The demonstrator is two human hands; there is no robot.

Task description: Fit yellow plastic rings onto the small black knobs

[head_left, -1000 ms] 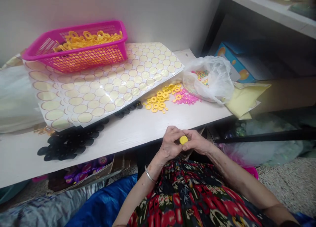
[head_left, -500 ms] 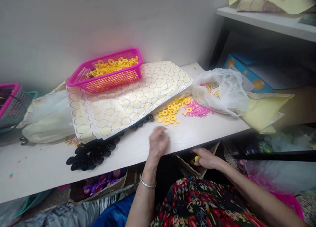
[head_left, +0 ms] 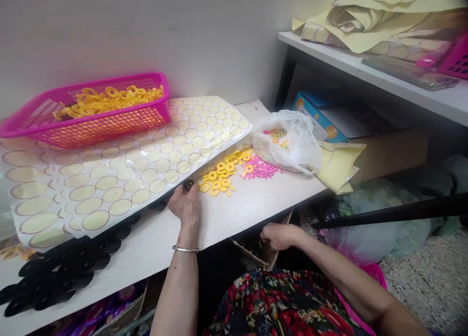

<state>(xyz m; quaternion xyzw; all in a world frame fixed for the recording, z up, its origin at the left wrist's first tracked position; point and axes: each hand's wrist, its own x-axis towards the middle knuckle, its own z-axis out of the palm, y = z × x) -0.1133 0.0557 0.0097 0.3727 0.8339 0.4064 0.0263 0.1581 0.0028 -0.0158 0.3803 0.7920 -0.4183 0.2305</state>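
My left hand (head_left: 186, 204) reaches onto the white table (head_left: 248, 204), its curled fingertips pinched on a black disc (head_left: 188, 184) at the edge of a sheet of round stickers (head_left: 120, 175). More black discs (head_left: 54, 272) lie along the sheet's near edge. Right of the hand is a pile of yellow rings (head_left: 223, 172), then pink beads (head_left: 261, 169). My right hand (head_left: 280, 236) is below the table edge over an open cardboard box (head_left: 256, 255). Its fingers are curled in, and what they hold is hidden.
A pink basket (head_left: 91, 126) of yellow rings stands on the sticker sheet at the back left. A plastic bag (head_left: 292, 141) of coloured beads, yellow paper (head_left: 338, 163) and a blue box (head_left: 314, 111) lie at the right. A shelf (head_left: 365, 72) carries more sheets.
My hands parted from the yellow piece they held together. The left hand went forward to the black discs by the sheet. The right hand dropped below the table edge, and the yellow piece no longer shows.
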